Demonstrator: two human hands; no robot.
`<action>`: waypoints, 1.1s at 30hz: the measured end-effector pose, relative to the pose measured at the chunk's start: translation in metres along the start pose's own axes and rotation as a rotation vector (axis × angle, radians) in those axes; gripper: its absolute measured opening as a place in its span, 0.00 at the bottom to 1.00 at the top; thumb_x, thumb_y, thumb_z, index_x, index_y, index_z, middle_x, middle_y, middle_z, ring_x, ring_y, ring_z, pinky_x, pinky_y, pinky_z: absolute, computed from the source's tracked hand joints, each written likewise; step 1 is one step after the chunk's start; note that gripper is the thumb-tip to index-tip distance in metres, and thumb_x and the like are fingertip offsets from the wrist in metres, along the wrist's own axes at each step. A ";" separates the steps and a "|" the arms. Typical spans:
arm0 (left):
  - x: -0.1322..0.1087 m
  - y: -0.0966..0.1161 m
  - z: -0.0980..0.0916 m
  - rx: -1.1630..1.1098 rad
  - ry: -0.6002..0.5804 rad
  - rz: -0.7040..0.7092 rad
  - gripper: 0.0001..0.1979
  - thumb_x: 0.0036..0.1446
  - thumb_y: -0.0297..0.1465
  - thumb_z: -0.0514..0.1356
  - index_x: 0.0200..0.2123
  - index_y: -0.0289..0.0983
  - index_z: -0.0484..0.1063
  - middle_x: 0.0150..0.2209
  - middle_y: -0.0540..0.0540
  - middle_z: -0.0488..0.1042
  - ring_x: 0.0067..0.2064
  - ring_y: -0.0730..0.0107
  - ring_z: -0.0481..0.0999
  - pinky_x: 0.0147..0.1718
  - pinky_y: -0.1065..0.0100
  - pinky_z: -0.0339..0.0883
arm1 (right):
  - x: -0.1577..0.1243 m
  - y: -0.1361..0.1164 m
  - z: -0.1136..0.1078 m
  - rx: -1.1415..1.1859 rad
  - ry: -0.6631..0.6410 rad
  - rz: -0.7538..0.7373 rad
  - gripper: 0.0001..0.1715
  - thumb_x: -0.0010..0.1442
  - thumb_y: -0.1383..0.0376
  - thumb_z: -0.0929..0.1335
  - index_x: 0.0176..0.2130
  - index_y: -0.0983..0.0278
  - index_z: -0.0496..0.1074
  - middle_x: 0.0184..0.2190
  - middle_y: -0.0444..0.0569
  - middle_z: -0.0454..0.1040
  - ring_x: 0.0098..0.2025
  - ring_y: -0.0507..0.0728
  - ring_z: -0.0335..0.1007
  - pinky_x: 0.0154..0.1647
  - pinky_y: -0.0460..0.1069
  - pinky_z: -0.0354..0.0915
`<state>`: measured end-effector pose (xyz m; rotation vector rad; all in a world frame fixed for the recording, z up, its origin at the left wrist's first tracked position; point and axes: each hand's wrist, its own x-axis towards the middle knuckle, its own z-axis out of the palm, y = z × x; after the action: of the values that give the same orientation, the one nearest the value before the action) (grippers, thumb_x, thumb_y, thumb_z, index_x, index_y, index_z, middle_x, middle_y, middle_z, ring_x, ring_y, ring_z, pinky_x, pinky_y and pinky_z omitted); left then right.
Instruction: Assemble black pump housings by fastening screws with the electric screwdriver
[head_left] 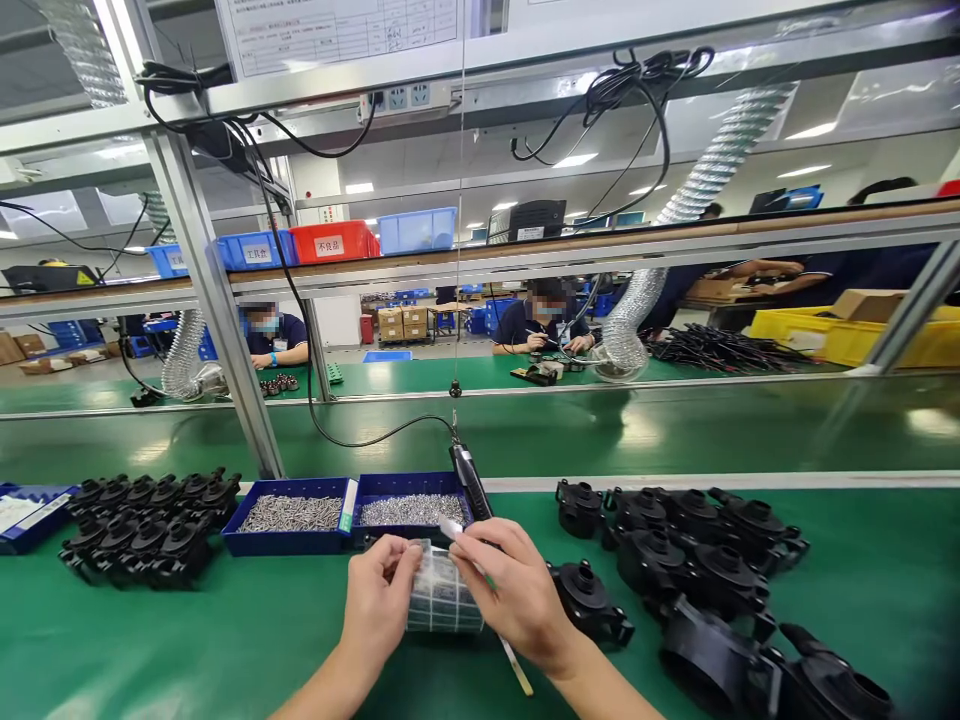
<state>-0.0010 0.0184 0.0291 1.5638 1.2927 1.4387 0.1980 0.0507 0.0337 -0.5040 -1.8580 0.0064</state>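
Observation:
My left hand point(382, 595) pinches the edge of a curved sheet of clear labels point(442, 605), marked off in a grid. Closed at the sheet's other side, my right hand point(517, 590) holds a small white label point(450, 527) between thumb and fingertips. A thin pale stick point(516, 668) juts out below the right hand; whether that hand grips it I cannot tell. Just behind the hands, an electric screwdriver point(469, 480) hangs from a cord. Nearest on the right is a black plastic housing point(586, 600).
Blue bins of long screws point(292, 514) and small shiny parts point(409, 510) stand behind my hands. Black housings fill the right side point(724, 570) and form a group at left point(150, 530). A metal post point(217, 300) rises at left. Co-workers sit across the bench.

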 end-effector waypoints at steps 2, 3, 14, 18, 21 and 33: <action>-0.001 -0.001 -0.001 0.072 0.019 0.032 0.22 0.65 0.47 0.59 0.28 0.36 0.73 0.22 0.51 0.69 0.25 0.73 0.63 0.25 0.71 0.54 | -0.001 -0.006 0.004 0.079 0.073 0.136 0.35 0.64 0.73 0.70 0.65 0.49 0.64 0.42 0.47 0.80 0.45 0.60 0.78 0.50 0.58 0.75; -0.002 -0.002 -0.001 0.107 0.023 0.055 0.22 0.65 0.46 0.59 0.27 0.36 0.73 0.21 0.51 0.69 0.25 0.73 0.62 0.26 0.70 0.54 | -0.001 -0.009 0.008 0.145 0.084 0.236 0.38 0.65 0.72 0.70 0.67 0.50 0.60 0.46 0.49 0.80 0.46 0.60 0.78 0.49 0.58 0.77; -0.005 -0.007 0.010 0.104 -0.149 0.072 0.24 0.61 0.34 0.62 0.60 0.38 0.68 0.36 0.46 0.81 0.34 0.67 0.79 0.31 0.70 0.72 | -0.009 -0.023 0.026 0.364 0.069 0.290 0.33 0.70 0.71 0.65 0.68 0.49 0.57 0.65 0.56 0.58 0.57 0.62 0.71 0.44 0.55 0.82; 0.001 0.005 -0.022 0.247 -0.154 0.287 0.24 0.62 0.33 0.63 0.61 0.42 0.68 0.49 0.40 0.79 0.49 0.59 0.79 0.41 0.64 0.77 | -0.007 -0.023 0.024 0.362 0.209 0.404 0.33 0.69 0.69 0.67 0.68 0.50 0.57 0.64 0.56 0.58 0.57 0.62 0.70 0.44 0.55 0.81; 0.014 0.015 -0.063 0.423 -0.239 0.389 0.17 0.58 0.31 0.67 0.52 0.43 0.77 0.56 0.40 0.76 0.58 0.54 0.74 0.56 0.54 0.72 | -0.007 -0.019 0.023 0.307 0.201 0.415 0.31 0.70 0.67 0.67 0.67 0.50 0.59 0.65 0.55 0.57 0.59 0.63 0.68 0.47 0.56 0.80; 0.041 -0.015 -0.065 0.118 -0.229 -0.011 0.18 0.57 0.32 0.65 0.51 0.35 0.81 0.41 0.42 0.85 0.45 0.55 0.83 0.50 0.58 0.73 | -0.014 -0.042 0.049 0.681 0.043 0.726 0.37 0.67 0.63 0.69 0.69 0.49 0.53 0.65 0.55 0.58 0.62 0.63 0.61 0.45 0.55 0.76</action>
<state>-0.0713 0.0512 0.0415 1.7395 1.2653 1.1551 0.1431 0.0194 0.0141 -0.6476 -1.4174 1.0620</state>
